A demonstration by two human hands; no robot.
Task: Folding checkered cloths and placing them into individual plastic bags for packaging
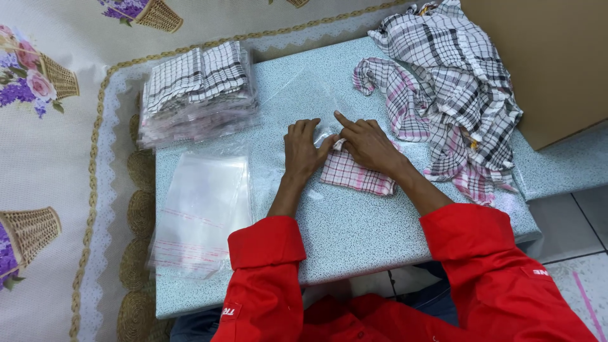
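Note:
My left hand lies flat on a clear plastic bag spread on the speckled table, its fingers at the bag's mouth. My right hand presses on a folded pink-and-white checked cloth, thumb and fingers pinching its edge beside the bag's opening. The cloth's near end sticks out from under my right hand. Both sleeves are red.
A stack of bagged checked cloths sits at the table's far left. A pile of empty clear bags lies near left. Loose checked cloths are heaped at the right, by a brown cardboard box. A floral cloth covers the left.

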